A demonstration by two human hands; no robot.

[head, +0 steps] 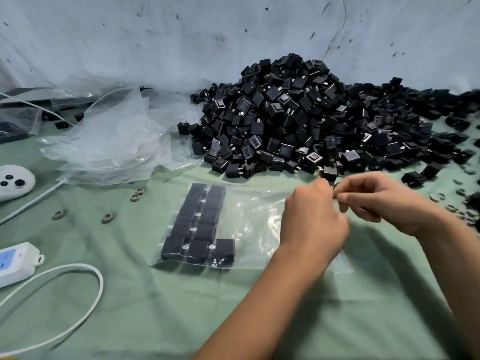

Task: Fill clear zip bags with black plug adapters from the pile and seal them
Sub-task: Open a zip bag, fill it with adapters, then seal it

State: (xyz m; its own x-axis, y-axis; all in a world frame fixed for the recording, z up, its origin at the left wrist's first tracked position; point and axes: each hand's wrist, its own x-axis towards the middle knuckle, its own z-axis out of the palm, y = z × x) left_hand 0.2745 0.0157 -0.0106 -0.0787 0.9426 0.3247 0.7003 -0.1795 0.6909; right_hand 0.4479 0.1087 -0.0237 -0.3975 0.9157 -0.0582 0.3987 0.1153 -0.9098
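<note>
Forearms reach in from the bottom edge, and both hands meet over the right end of the clear plastic zip bag (249, 224) lying flat on the green cloth-covered table (155, 307). Inside its left end, small black cube-shaped plug adapters (197, 224) sit in two neat rows with one more starting a third. Such a bag looks thin, limp and slippery, likely to sag under the hard, light adapters, so the mouth edge seems the best place to hold it. Left hand (314, 219) has its fingers curled at the bag's open end, apparently pinching the film, though the grip is hidden behind the knuckles. Right hand (376, 198) is curled too, fingertips pinched near the left thumb on something small and dark; blur prevents telling what. Just beyond lies the big heap of loose black adapters (311, 120), with crumpled spare clear bags (111, 141) to its left.
</note>
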